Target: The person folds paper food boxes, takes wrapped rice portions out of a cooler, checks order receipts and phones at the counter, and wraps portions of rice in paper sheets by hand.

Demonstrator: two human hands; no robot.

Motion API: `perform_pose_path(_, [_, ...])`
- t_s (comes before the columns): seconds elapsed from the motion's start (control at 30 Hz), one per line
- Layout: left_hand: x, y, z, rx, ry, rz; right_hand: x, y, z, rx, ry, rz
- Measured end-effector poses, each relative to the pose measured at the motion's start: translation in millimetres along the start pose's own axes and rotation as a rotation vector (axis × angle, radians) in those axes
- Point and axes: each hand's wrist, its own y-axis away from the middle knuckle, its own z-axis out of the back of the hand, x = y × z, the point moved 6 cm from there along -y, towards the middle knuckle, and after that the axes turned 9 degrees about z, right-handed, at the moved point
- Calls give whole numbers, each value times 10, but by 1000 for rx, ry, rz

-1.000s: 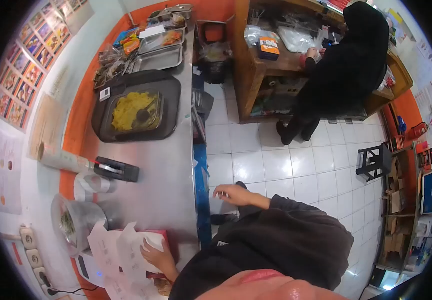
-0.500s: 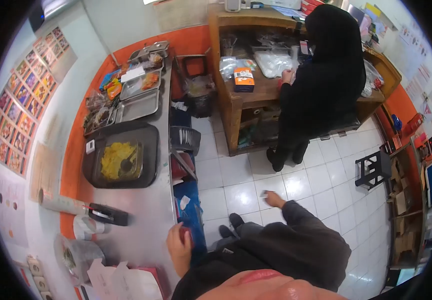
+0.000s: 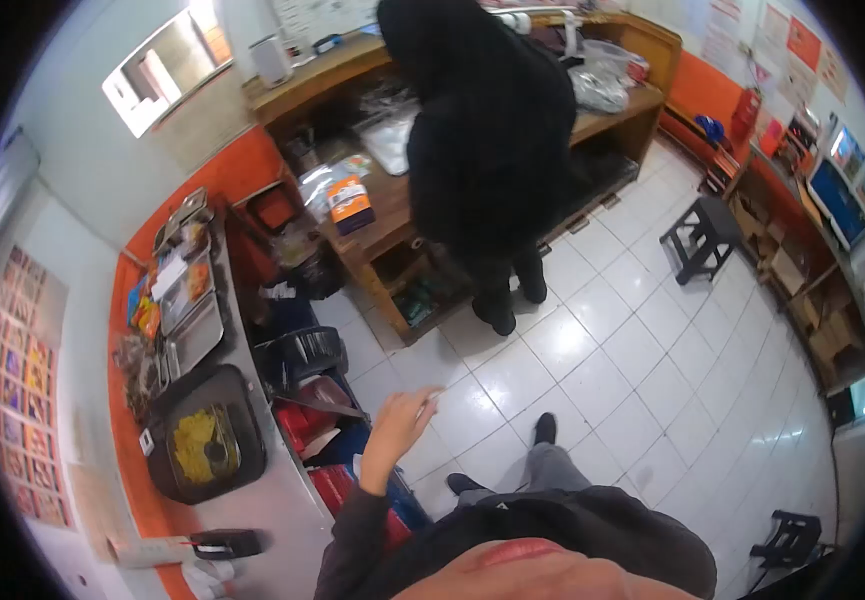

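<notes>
My left hand (image 3: 399, 432) is stretched out in front of me, over the floor just right of the red and blue containers below the metal counter. Its fingers are drawn together around something small and pale that I cannot make out. My right hand is out of view. Nearest to the left hand are a red bin (image 3: 304, 418) and a dark slatted container (image 3: 310, 350). On the counter (image 3: 242, 395) stands a black tray (image 3: 239, 465) with a glass dish of yellow food (image 3: 195, 447) and a dark spoon in it.
A person in black (image 3: 492, 140) stands at a wooden counter (image 3: 392, 235) holding plastic bags and an orange box (image 3: 351, 200). White tiles (image 3: 592, 370) cover the floor. Black stools (image 3: 700, 238) stand to the right, beside shelves (image 3: 792, 270). Metal trays (image 3: 195, 335) line the metal counter.
My view has turned right. The left hand has moved from the counter's edge out over the floor. The right hand, earlier in view with a small object, is out of sight.
</notes>
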Motion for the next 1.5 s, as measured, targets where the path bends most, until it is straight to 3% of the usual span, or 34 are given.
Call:
perform_pose_path(0.1, [-820, -690, -237, -25, 136, -100, -127, -57, -106, 31, -92, -9])
perform_pose_path(0.2, [-1542, -1168, -923, 293, 347, 104, -333, -531, 77, 22, -144, 34])
perform_pose_path(0.3, [-2109, -1484, -2077, 618, 358, 128, -531, -1075, 607, -24, -162, 78])
perform_pose_path(0.33, [-2254, -1550, -2545, 721, 338, 50, -603, -1268, 861, -83, -181, 76])
perform_pose_path(0.4, [-2930, -1655, -2696, 904, 284, -200, -818, -1694, 1360, -257, -237, 58])
perform_pose_path(0.47, [-3306, -1898, -2800, 965, 287, -255, -1017, -2305, 1788, -518, -363, 12])
perform_pose_path(0.5, [-3437, -2002, -2862, 995, 289, -279, -942, -2542, 2066, -528, -405, 39])
perform_pose_path(0.6, [-3480, -2522, -3107, 766, 211, -323, -360, -3271, 2682, -441, -425, 137])
perform_pose_path(0.8, [-3197, -3391, -3429, 823, 271, -131, 1580, -4663, 3199, -22, -583, 642])
perform_pose_path(0.87, [-3132, -3736, -3474, 836, 288, -70, 2053, -5011, 3405, -4, -434, 817])
perform_pose_path(0.93, [-3105, -4154, -3490, 833, 332, -7, 2144, -5516, 3432, 43, -248, 834])
perform_pose_path(0.97, [-2918, -4356, -3781, 629, 512, -88, 2112, -5748, 3488, 51, -150, 836])
perform_pose_path(1.0, [-2915, -4800, -3765, 579, 455, -100, 2053, -5905, 3642, 108, -35, 755])
perform_pose_path(1.03, [-2946, -5133, -3778, 547, 410, -95, 1850, -6073, 3764, 140, -178, 656])
perform_pose_path(1.07, [-3013, -5332, -3853, 535, 379, -73, 1635, -6218, 3883, 178, -131, 522])
perform_pose_path(1.1, [-3116, -5698, -3813, 651, 324, -44, 1319, -6440, 3919, 163, -90, 536])
perform_pose_path(1.17, [-3280, -6415, -3794, 498, 256, -209, 623, -6769, 4136, 151, -46, 366])
perform_pose_path(1.23, [-3434, -7065, -3781, 420, 67, -310, -58, -6989, 4386, -24, -89, 246])
perform_pose_path(1.27, [-3552, -7344, -3699, 390, 107, -344, -546, -7230, 4265, 11, -267, 188])
perform_pose_path(1.3, [-3690, -7618, -3572, 354, 139, -380, -994, -7348, 4137, 112, -950, 1])
perform_pose_path(1.33, [-3777, -7849, -3433, 309, 168, -420, -1131, -7397, 4227, 78, -1013, -115])
perform_pose_path(1.4, [-3810, -8221, -3267, 396, 235, -311, -949, -7462, 4574, -68, -604, -273])
perform_pose_path(1.5, [-3537, -8736, -3439, 400, 264, -172, -534, -8039, 4841, -225, -542, -295])
